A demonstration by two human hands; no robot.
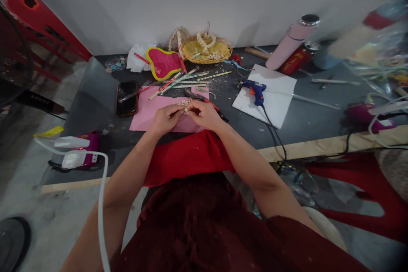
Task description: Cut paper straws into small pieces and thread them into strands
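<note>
My left hand [166, 117] and my right hand [204, 114] meet over a pink sheet [145, 112] near the table's front edge. Between their pinched fingertips is a small cream beaded piece [185, 104], partly hidden by the fingers. Pliers with red handles [213, 104] lie just behind my right hand. Several patterned sticks [178, 81] are scattered behind the pink sheet. A yellow basket [191, 53] at the wall holds a cream ring [206, 41]. Beside it lies a pink shape with a yellow rim [164, 64].
A phone [126, 98] lies at the left. To the right, a blue glue gun [257, 92] with a trailing cord rests on a white sheet [279, 108]. Behind it are a pink bottle [290, 44] and a red can [298, 58]. A white cable [102, 195] crosses the left forearm's side.
</note>
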